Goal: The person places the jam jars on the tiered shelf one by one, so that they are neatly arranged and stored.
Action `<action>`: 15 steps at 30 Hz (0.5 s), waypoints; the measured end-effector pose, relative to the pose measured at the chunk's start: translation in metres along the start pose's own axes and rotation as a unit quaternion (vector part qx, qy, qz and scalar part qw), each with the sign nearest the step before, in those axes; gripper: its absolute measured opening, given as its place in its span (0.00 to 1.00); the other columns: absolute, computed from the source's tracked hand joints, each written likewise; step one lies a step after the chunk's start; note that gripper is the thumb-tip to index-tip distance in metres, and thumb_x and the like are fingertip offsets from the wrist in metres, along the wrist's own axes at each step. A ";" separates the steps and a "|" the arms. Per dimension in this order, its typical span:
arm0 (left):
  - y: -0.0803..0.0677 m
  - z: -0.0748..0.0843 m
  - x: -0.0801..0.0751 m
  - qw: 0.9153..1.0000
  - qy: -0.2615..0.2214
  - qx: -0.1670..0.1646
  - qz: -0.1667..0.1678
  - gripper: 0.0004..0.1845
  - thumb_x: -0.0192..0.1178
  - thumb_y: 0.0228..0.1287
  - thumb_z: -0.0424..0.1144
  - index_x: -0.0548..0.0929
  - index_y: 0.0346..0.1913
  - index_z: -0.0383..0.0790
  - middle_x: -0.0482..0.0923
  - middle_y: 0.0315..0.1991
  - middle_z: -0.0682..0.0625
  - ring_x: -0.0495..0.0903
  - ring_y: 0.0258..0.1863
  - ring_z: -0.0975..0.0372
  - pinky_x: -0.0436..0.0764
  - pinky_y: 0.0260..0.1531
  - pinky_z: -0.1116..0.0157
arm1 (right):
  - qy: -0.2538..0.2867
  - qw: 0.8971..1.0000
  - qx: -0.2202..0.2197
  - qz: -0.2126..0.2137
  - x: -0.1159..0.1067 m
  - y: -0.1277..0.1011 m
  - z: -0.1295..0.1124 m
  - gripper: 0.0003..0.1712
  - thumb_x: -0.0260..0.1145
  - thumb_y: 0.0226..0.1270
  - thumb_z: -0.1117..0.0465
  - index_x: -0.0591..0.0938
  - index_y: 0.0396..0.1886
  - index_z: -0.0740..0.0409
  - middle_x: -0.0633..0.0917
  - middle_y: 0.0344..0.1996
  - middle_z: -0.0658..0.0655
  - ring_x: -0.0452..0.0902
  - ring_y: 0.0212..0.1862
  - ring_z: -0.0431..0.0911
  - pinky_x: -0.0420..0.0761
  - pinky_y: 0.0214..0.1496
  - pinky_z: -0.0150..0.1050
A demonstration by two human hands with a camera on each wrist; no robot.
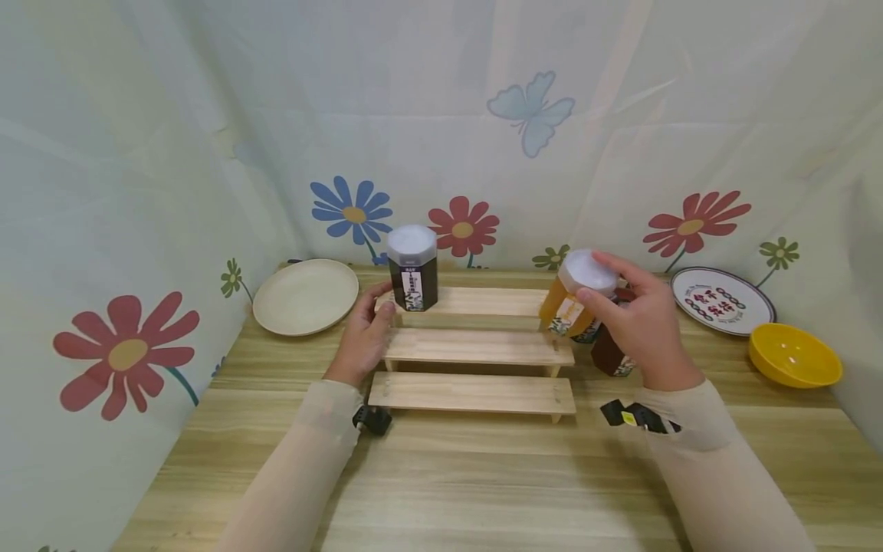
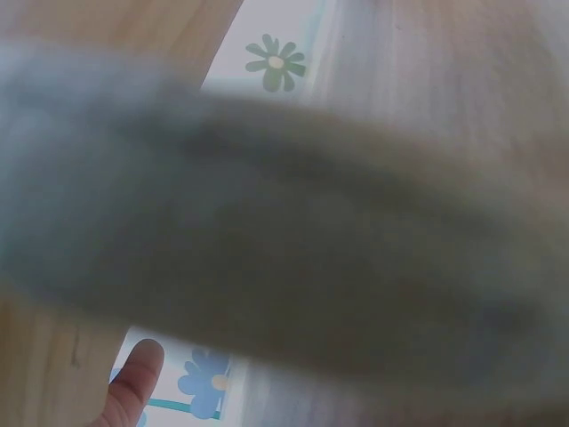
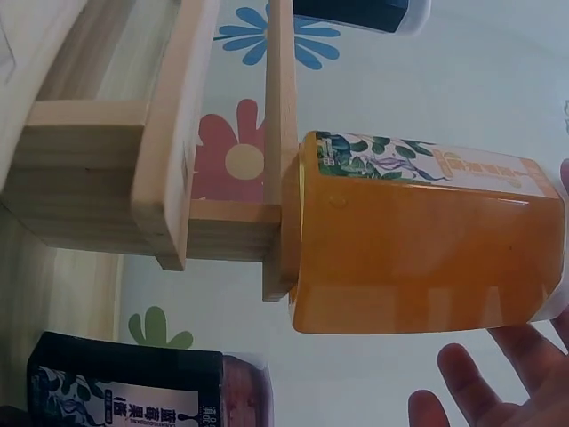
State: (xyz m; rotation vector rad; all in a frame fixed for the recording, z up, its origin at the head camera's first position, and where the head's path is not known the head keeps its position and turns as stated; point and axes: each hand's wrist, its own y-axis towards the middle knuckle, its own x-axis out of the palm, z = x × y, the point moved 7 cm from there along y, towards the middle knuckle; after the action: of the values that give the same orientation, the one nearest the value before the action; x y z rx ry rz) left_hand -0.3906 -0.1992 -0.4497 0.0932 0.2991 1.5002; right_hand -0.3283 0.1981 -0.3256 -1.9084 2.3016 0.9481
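- Orange jar (image 1: 560,300): located at the right end of the top step of the wooden rack (image 1: 476,345); orange contents show through its clear walls nearly up to the white lid. Whether its base bears weight, I cannot tell.
- My right hand (image 1: 648,330): thumb and fingers grip this jar around the lid.
- My left hand (image 1: 362,337): at the rack's left end; I cannot tell whether its fingers close on it.
- Dark jar (image 1: 414,290): upright on the top step beside my left hand, dark contents, white lid.
- Red-brown jar (image 1: 608,354): right of the rack, partly hidden behind my right hand.
- Yellow bowl (image 1: 793,374): far right, near the printed plate (image 1: 723,290).
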 end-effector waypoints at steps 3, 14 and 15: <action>0.000 0.000 0.000 1.000 -0.002 0.001 0.000 0.23 0.48 0.86 0.40 0.68 0.77 0.41 0.66 0.77 0.46 0.66 0.68 0.57 0.65 0.65 0.59 | 0.003 1.000 0.013 -0.014 0.002 0.006 0.001 0.33 0.77 0.68 0.60 0.80 0.72 0.54 0.79 0.70 0.61 0.77 0.54 0.38 0.78 0.49 0.22; 0.002 -0.002 0.000 1.000 -0.004 0.003 0.000 0.22 0.49 0.86 0.39 0.69 0.76 0.40 0.65 0.77 0.44 0.66 0.67 0.55 0.66 0.63 0.60 | 0.080 0.994 0.028 -0.069 0.015 0.023 0.006 0.32 0.70 0.74 0.62 0.76 0.75 0.57 0.76 0.71 0.65 0.75 0.57 0.43 0.81 0.51 0.25; 0.002 -0.002 0.000 1.000 -0.004 0.002 0.000 0.22 0.48 0.86 0.39 0.69 0.76 0.40 0.65 0.78 0.44 0.66 0.66 0.55 0.66 0.63 0.60 | 0.086 0.993 0.031 -0.076 0.017 0.024 0.007 0.31 0.69 0.75 0.62 0.76 0.75 0.57 0.76 0.70 0.65 0.75 0.58 0.44 0.81 0.51 0.25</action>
State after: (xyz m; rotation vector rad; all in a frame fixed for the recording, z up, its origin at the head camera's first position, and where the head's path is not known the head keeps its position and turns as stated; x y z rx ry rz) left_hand -0.3930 -0.1998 -0.4515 0.1016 0.2957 1.4987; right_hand -0.3566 0.1882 -0.3264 -2.1799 2.2012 0.7164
